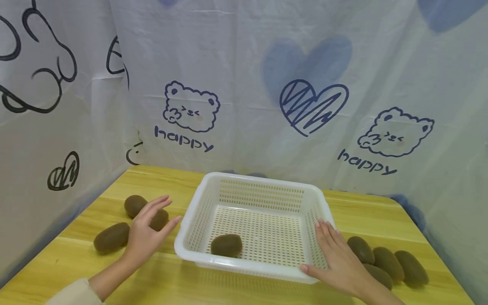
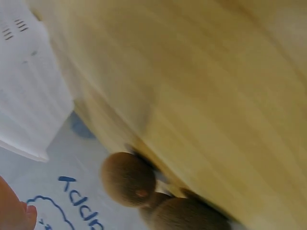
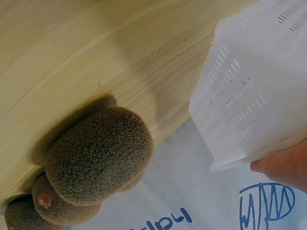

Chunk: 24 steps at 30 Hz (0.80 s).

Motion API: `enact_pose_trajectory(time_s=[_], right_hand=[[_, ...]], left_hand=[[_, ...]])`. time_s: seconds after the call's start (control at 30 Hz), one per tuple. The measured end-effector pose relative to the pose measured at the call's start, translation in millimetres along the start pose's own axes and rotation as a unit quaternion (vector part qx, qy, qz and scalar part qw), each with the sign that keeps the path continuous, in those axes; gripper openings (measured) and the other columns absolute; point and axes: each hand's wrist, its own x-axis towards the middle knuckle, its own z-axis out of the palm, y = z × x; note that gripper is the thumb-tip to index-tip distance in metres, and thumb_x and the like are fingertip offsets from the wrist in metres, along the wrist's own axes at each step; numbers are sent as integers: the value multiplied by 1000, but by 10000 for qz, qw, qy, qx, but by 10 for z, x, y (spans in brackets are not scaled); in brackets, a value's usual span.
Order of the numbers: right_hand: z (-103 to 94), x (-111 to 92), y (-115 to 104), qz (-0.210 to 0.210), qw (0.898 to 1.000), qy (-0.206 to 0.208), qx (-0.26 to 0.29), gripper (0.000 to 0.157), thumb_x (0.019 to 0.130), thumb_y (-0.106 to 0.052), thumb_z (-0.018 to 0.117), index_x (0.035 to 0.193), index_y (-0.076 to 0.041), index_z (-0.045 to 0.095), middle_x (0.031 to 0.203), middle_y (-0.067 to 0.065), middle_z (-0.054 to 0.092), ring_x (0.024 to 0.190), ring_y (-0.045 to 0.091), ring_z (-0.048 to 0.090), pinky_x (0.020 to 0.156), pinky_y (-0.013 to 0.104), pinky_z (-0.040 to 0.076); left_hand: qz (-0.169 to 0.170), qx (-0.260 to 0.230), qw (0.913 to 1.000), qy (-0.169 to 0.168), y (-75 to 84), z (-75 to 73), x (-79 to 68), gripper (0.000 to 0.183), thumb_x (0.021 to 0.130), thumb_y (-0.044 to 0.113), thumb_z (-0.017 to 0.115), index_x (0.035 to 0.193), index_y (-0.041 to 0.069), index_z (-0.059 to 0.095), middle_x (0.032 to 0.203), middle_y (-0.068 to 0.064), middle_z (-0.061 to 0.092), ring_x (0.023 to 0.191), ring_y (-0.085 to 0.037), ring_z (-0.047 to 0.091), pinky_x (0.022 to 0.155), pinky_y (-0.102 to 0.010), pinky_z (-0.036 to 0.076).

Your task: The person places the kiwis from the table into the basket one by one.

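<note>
A white plastic basket [image 1: 249, 262] with slotted walls stands mid-table, one brown fuzzy kiwi [image 1: 226, 245] lying near its front left inside. My right hand [image 1: 339, 262] rests on the basket's right front corner, fingers straight along the right rim and thumb at the front rim. In the right wrist view, a fingertip [image 3: 276, 165] lies at the basket's edge. My left hand [image 1: 146, 233] hovers left of the basket with fingers extended and nothing in it. Around it lie three kiwis: a front one [image 1: 112, 238], a back one [image 1: 135, 206] and one partly behind the fingers [image 1: 160, 220].
Several more kiwis [image 1: 389, 263] lie grouped on the table to the right of the basket, beside my right hand. The wood-grain table [image 1: 167, 173] ends at a hanging white cloth [image 1: 244, 84] printed with bears and hearts, which also runs along the left side.
</note>
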Motion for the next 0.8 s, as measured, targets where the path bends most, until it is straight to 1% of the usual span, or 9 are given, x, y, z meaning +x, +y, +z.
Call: enact_pose_trajectory(time_s=[0.13,0.27,0.33,0.37,0.5,0.67,0.7,0.73,0.8], right_hand=[[-13,2,-5,24,10000,-26,27,100,77,-60,61,140,11,29,150,26,23,138,43,21,96,1,-21],[-24,2,-9,34,10000,-37,61,99,78,-59,61,140,11,28,150,26,23,138,43,21,96,1,-20],[-27,2,-9,32,10000,-43,50,99,78,-60,61,140,11,28,150,26,23,138,43,21,96,1,-21],[-28,2,-9,26,10000,-49,38,99,78,-59,61,140,11,29,150,26,23,138,43,21,96,1,-21],[-28,3,-8,16,10000,-57,3,99,78,-60,61,140,11,29,150,26,24,138,42,22,96,1,-21],[-25,2,-8,10,10000,-46,38,99,77,-59,61,140,11,29,150,26,23,138,42,22,96,1,-21],[-24,1,-8,7,10000,-41,40,99,77,-59,61,140,11,29,150,26,23,138,43,22,96,1,-21],[-23,0,-8,3,10000,-39,38,99,77,-59,61,140,11,29,150,26,23,138,43,22,96,1,-21],[-23,-1,-8,-4,10000,-38,33,99,78,-59,61,140,11,29,150,26,23,138,43,22,96,1,-21]], left_hand=[[-9,248,9997,-1,-142,-51,-53,47,61,-1,82,105,-3,65,112,-20,63,114,7,48,95,0,32],[-74,448,9989,-68,-266,-94,-98,49,60,-1,82,105,-5,65,112,-21,62,111,-12,55,94,2,30],[-165,549,9982,-151,-312,-113,-111,50,60,-1,82,106,-5,64,113,-20,62,109,-17,55,94,3,29],[-211,591,9978,-198,-331,-122,-118,50,60,0,82,106,-5,64,113,-20,62,109,-18,54,94,4,28],[-383,734,9960,-347,-390,-145,-130,51,61,2,83,107,-4,63,114,-20,61,109,-14,54,93,5,26],[-585,943,9920,-602,-445,-180,-145,51,65,8,82,110,-4,62,115,-20,60,107,-33,55,91,8,21],[-630,1001,9907,-667,-457,-187,-149,51,66,10,82,111,-5,61,116,-20,59,106,-36,55,93,4,28],[-708,1059,9890,-745,-468,-196,-154,52,67,11,82,112,-4,61,117,-20,59,107,-37,55,96,-4,34],[-835,1156,9857,-902,-496,-213,-160,54,69,14,81,114,-5,59,118,-21,57,109,-39,54,98,-24,44]])
